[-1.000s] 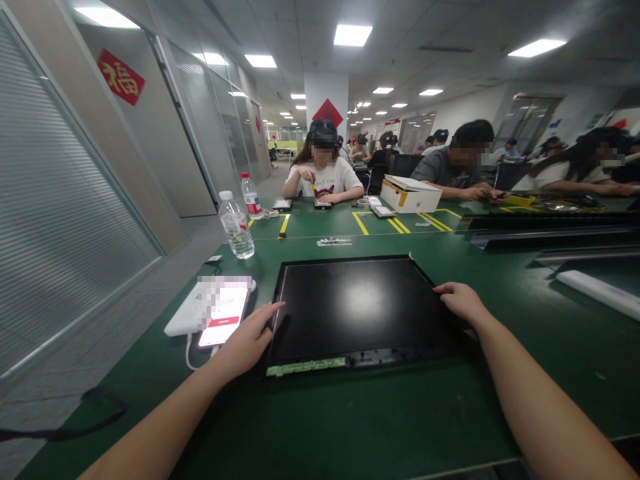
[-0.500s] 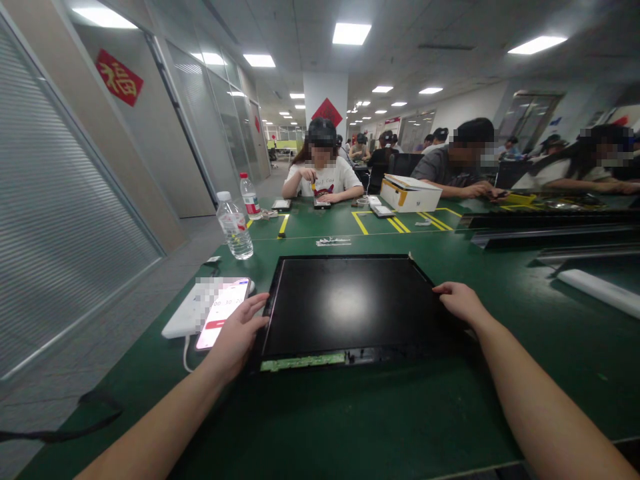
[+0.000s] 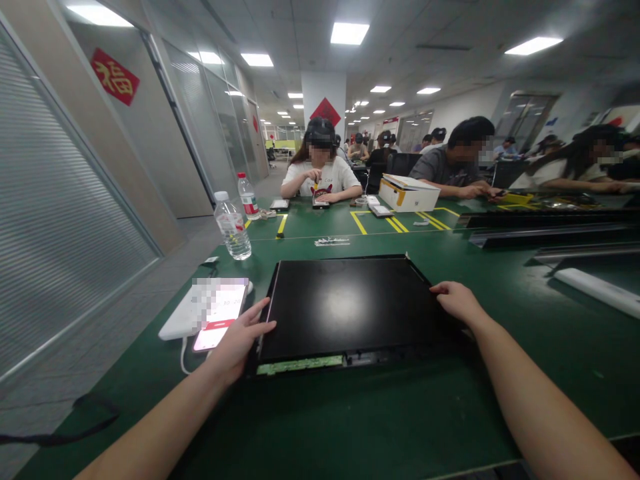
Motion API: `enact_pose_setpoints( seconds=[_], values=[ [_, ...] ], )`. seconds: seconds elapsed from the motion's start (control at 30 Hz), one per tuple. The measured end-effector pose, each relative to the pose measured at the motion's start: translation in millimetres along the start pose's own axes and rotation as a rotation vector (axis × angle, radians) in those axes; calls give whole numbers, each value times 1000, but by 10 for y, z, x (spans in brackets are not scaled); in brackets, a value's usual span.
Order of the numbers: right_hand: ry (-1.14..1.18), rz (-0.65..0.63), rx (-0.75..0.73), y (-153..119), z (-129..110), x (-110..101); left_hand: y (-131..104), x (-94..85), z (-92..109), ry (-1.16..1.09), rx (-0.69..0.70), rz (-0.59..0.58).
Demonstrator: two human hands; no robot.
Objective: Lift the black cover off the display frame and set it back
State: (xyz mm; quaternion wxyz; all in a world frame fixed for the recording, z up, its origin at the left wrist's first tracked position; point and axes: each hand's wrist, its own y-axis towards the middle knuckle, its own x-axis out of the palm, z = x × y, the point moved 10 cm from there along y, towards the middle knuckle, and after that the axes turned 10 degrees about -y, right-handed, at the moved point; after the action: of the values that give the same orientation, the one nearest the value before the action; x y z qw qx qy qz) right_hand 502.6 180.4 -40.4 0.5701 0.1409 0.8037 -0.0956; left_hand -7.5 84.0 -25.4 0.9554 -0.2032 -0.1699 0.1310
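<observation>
The wearer's right hand [image 3: 457,303] grasps the right edge of a flat black screen panel [image 3: 345,307], fingertips over its rim. The left hand [image 3: 241,345] touches the left edge, forefinger at the border and thumb lying over it; its other fingers are hidden, so I cannot tell whether it grips. Half a second ago that thumb stopped at the edge; now it reaches onto the dark surface. The right hand keeps the same place.

The panel lies on a green table [image 3: 350,427], directly before the wearer. It is dark and rectangular, with a blurred white reflection near its middle. A narrow green circuit strip [image 3: 300,365] runs along the left part of its near edge.

Left of the panel, a lit phone [image 3: 217,333] with a red bar on its display overlaps a white slab [image 3: 175,319]; its writing is partly obscured. Beyond stand a clear bottle [image 3: 233,230] and a red-capped bottle [image 3: 249,200], their labels too small to read.

Across the table sits a person in a white shirt [image 3: 345,179] with illegible lettering, near a white box [image 3: 415,198]. At far left, a red diamond sign [image 3: 115,77] bears the gold character 福.
</observation>
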Motion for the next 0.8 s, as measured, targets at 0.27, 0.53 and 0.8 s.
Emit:
enact_pose_setpoints(
  seconds=[0.27, 0.53, 0.8],
  values=[
    [8, -1, 10, -29, -23, -35, 74, 20, -72, -23, -21, -111],
    [7, 8, -12, -5, -24, -14, 58, 41, -21, -68, 15, -148],
    [-1, 7, -14, -13, -36, -19, 56, 25, 31, -93, 64, -165]
  ],
)
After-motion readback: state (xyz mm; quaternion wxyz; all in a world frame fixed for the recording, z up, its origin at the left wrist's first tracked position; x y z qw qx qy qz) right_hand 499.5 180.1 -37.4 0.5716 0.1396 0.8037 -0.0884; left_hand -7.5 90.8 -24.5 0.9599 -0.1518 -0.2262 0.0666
